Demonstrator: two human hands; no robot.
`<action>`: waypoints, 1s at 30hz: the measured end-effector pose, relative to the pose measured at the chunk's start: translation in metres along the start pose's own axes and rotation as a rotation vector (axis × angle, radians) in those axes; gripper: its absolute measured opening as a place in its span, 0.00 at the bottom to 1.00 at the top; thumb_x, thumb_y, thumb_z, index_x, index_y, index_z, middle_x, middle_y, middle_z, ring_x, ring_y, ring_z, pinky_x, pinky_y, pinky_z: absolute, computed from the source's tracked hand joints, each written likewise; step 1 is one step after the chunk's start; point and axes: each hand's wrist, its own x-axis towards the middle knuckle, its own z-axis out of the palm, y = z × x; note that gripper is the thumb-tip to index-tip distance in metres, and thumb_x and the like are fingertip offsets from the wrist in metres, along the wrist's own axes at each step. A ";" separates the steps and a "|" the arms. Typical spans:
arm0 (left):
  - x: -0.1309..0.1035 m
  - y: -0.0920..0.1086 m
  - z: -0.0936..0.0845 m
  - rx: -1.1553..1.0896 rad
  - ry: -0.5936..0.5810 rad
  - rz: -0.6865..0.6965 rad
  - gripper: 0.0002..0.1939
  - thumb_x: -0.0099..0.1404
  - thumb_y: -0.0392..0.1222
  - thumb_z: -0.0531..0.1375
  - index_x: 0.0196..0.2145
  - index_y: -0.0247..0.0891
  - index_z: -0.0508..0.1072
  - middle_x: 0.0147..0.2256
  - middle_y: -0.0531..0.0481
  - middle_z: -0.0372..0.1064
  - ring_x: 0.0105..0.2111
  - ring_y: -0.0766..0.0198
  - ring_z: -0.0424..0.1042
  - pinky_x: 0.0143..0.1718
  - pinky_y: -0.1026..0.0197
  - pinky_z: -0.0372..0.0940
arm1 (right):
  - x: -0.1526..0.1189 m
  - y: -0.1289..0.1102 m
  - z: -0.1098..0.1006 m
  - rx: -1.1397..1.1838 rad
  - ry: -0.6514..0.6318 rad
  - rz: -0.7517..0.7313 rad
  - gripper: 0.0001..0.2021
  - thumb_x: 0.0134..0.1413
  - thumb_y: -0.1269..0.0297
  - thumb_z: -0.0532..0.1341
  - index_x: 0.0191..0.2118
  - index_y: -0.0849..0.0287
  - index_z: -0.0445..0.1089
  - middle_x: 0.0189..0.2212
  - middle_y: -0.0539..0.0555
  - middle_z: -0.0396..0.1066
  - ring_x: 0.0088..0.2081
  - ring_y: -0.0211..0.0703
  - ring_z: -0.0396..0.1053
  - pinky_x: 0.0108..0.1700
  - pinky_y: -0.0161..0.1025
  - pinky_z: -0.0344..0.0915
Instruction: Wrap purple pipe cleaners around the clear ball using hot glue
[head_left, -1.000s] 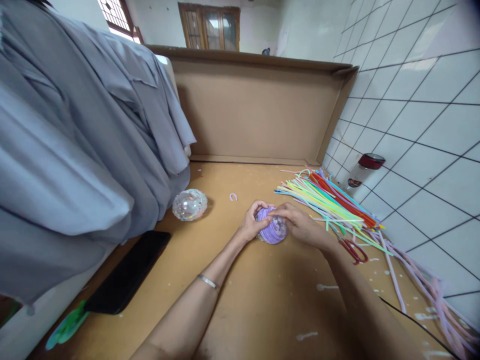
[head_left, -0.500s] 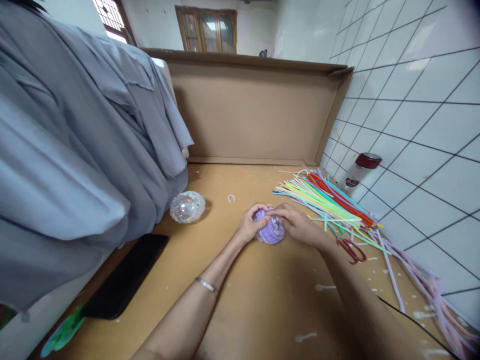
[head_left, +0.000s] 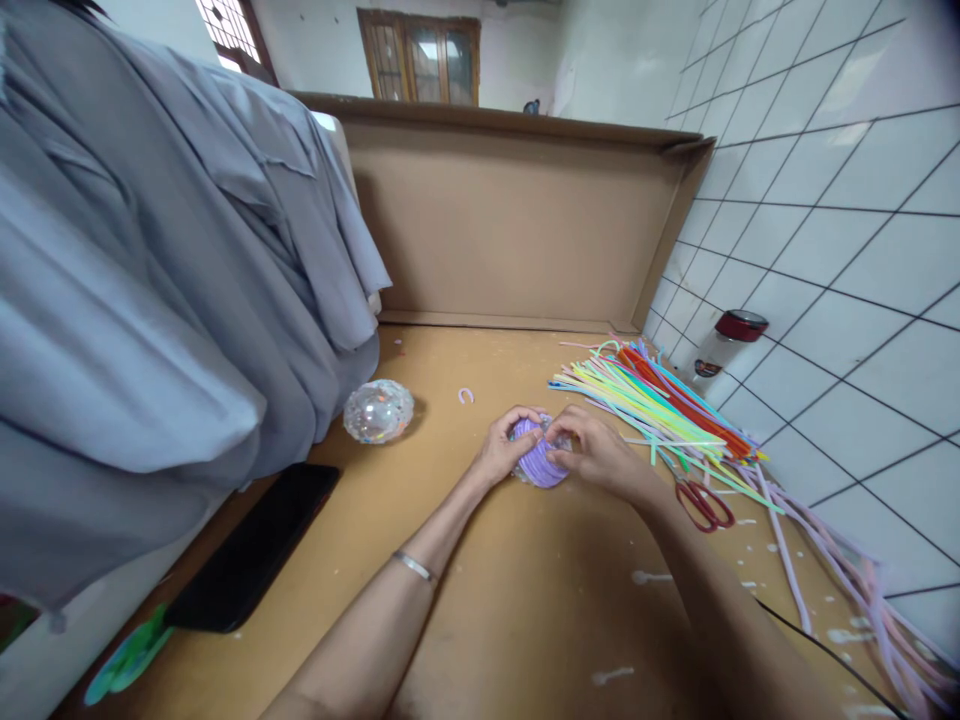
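A clear faceted plastic bowl wound with purple pipe cleaner [head_left: 538, 466] rests on the table in front of me. My left hand [head_left: 501, 445] grips its left side, thumb lying across the purple coils. At the upper right of the bowl, my right hand [head_left: 592, 450] has thumb and forefinger pinched at the purple pipe cleaner; the exact bit between the fingertips is hard to see. Further left stands another clear faceted bowl [head_left: 379, 411], with colourful glints. A short curved piece of pale pipe cleaner [head_left: 466, 396] lies behind my hands.
Colourful pipe cleaners [head_left: 645, 390] are heaped at the right, beside red-handled scissors [head_left: 705, 505]. A red-lidded jar [head_left: 729, 345] stands by the tiled wall. A black phone [head_left: 255, 550] lies left, near grey cloth [head_left: 187, 300]. A cardboard panel [head_left: 510, 230] closes off the back.
My right hand's fingers have drawn back slightly to the right and curled into a pinch at the bowl. My left hand keeps its grip.
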 end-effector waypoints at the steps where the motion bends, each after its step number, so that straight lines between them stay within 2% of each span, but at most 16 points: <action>1: 0.000 0.000 0.000 0.000 0.002 0.004 0.12 0.56 0.45 0.63 0.36 0.36 0.71 0.46 0.42 0.74 0.49 0.56 0.72 0.54 0.53 0.62 | 0.000 0.000 0.000 0.001 -0.001 -0.003 0.06 0.49 0.71 0.63 0.35 0.58 0.72 0.36 0.53 0.68 0.38 0.42 0.66 0.42 0.39 0.61; 12: 0.000 -0.003 -0.001 -0.025 0.000 -0.014 0.16 0.56 0.52 0.64 0.35 0.36 0.72 0.47 0.41 0.73 0.50 0.54 0.71 0.55 0.53 0.61 | 0.002 0.004 0.003 0.000 0.040 -0.054 0.07 0.48 0.76 0.59 0.31 0.59 0.73 0.33 0.53 0.69 0.35 0.40 0.66 0.39 0.37 0.60; 19: -0.002 -0.002 0.002 -0.059 0.030 -0.004 0.22 0.61 0.60 0.58 0.35 0.37 0.73 0.45 0.43 0.73 0.49 0.56 0.70 0.54 0.55 0.61 | 0.001 -0.002 0.002 -0.024 0.033 -0.031 0.07 0.49 0.77 0.59 0.30 0.59 0.72 0.34 0.53 0.69 0.35 0.39 0.66 0.39 0.37 0.60; 30: -0.001 -0.003 0.002 -0.048 0.034 -0.018 0.15 0.57 0.52 0.62 0.35 0.37 0.72 0.46 0.43 0.73 0.49 0.55 0.71 0.55 0.54 0.61 | 0.001 -0.002 0.003 -0.050 0.039 -0.026 0.06 0.48 0.76 0.59 0.30 0.59 0.72 0.33 0.52 0.69 0.33 0.38 0.65 0.37 0.36 0.59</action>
